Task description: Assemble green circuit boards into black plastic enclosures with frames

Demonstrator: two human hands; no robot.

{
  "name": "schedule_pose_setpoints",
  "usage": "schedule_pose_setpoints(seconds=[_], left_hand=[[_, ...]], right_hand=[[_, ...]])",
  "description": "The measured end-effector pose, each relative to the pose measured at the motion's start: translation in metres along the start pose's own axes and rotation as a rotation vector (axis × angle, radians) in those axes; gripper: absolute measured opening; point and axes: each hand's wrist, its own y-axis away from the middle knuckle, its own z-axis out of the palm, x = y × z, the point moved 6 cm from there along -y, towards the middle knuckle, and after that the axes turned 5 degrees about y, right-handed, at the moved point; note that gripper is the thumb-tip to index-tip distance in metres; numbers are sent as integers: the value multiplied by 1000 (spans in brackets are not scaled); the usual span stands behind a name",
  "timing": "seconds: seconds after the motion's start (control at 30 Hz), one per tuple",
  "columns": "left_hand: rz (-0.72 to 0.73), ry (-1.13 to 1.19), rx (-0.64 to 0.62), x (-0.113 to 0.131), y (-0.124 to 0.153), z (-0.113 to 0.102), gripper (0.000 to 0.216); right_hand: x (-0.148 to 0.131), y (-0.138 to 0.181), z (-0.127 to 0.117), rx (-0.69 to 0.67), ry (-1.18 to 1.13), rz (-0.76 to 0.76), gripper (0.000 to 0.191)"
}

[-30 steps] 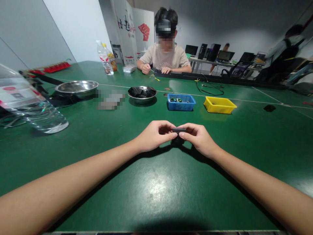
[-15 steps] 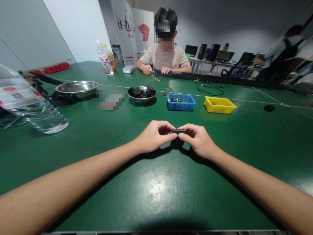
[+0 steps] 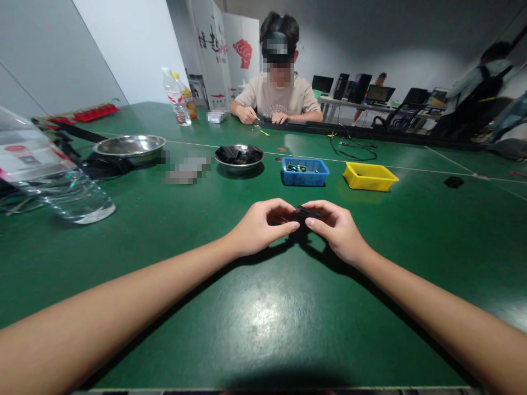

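Between the fingertips of my left hand point(image 3: 265, 226) and my right hand point(image 3: 335, 227) is a small black plastic piece point(image 3: 304, 213), held just over the green table. Both hands are closed on it, thumbs on the near side and fingers behind. It sits tilted, and its exact kind cannot be made out. Beyond my hands stand a blue bin point(image 3: 305, 174) holding small green circuit boards, a yellow bin point(image 3: 370, 177), and a steel bowl point(image 3: 241, 165) with black pieces in it.
On the left are a large water bottle point(image 3: 57, 170) and a steel basin point(image 3: 129, 147). Two more bottles point(image 3: 178, 99) stand farther back. Across the green table point(image 3: 255, 318) a person point(image 3: 280, 90) sits working. A black cable point(image 3: 354, 149) and a small black item point(image 3: 453, 181) lie to the right.
The black piece has turned from a flat, level edge to a tilted pose. My right hand has shifted slightly up and right, its thumb moving away from the left thumb.
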Motion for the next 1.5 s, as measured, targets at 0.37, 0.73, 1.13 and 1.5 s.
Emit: schedule_pose_setpoints(seconds=[0.37,0.73,1.13,1.5], left_hand=[[94,-215,-17,11,6,6,24],[2,-57,-11,6,4,5,29],[-218,126,26,-10,-4,-1,50],[-174,13,-73,-8,-2,1,40]], right_hand=[[-9,6,3,-55,221,-87,24],[-10,3,3,-28,165,-71,21],[16,-3,8,-74,-242,159,41],[14,1,11,-103,-231,204,43]])
